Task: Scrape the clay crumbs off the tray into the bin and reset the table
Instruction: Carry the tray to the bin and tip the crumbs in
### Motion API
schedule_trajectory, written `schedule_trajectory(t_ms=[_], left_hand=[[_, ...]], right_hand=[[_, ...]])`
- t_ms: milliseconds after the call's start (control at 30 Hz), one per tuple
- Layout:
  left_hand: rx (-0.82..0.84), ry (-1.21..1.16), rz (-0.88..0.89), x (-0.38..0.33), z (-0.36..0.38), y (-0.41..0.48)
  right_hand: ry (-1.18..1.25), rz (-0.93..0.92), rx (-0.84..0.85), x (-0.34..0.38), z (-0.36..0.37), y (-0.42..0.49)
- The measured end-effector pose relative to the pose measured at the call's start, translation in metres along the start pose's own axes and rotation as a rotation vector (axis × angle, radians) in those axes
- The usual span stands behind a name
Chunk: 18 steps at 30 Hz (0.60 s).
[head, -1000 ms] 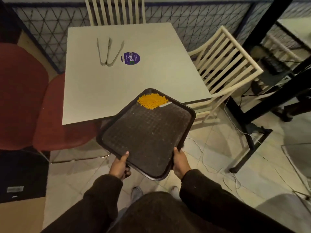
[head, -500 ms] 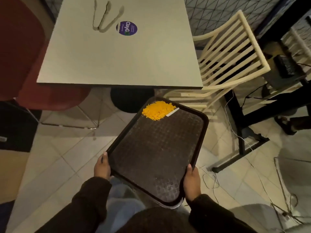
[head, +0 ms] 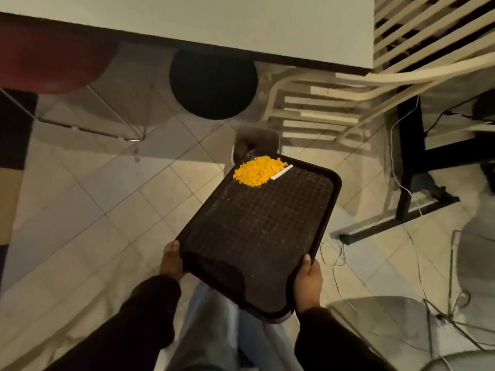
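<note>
I hold a dark brown textured tray (head: 262,231) over the tiled floor, away from the table. My left hand (head: 171,261) grips its near left edge and my right hand (head: 308,279) grips its near right corner. A heap of orange clay crumbs (head: 257,171) lies in the tray's far corner, with a small white scraper (head: 281,173) beside it. Just beyond that corner a small grey bin (head: 255,143) stands on the floor, partly hidden by the tray.
The white table (head: 241,25) spans the top of the view, its round black base (head: 213,84) below it. A cream slatted chair (head: 348,103) is at the right, a red chair (head: 53,54) at the left. White cables (head: 401,183) and a black frame (head: 412,167) lie right.
I have stepped back and lowered the tray from table height down over the floor. The view tilted down, the tabletop slid out of sight, and the grey bin came into view past the tray.
</note>
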<state>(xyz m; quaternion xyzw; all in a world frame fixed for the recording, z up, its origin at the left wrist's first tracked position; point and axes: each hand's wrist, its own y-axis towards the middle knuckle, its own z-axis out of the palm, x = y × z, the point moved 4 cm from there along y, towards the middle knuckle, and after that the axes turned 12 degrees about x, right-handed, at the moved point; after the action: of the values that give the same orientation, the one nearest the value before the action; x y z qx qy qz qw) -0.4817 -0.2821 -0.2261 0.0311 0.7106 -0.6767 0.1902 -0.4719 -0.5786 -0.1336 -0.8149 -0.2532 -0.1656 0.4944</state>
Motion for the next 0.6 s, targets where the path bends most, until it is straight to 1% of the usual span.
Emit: schedule_trajectory(t_ms=[133,167,267,400,600], left_hand=[[-0.055,0.022,-0.039,-0.004,0.017,0.036],[-0.043,0.004,-0.05,-0.004,0.023,0.048],[0.01,0.065,-0.064,-0.01,0.042,0.076],[0.088,-0.115,-0.047,-0.026,0.064,0.098],[0.162,-0.014,-0.076,-0.047,0.079,0.124]], right_hand=[[-0.009,0.011,-0.011,-0.01,0.019,0.043],[-0.02,0.0,-0.02,-0.009,0.022,0.054],[-0.034,-0.007,-0.035,-0.006,0.028,0.089],[-0.058,-0.012,-0.028,0.005,0.031,0.132],[-0.13,0.01,-0.009,0.017,0.033,0.174]])
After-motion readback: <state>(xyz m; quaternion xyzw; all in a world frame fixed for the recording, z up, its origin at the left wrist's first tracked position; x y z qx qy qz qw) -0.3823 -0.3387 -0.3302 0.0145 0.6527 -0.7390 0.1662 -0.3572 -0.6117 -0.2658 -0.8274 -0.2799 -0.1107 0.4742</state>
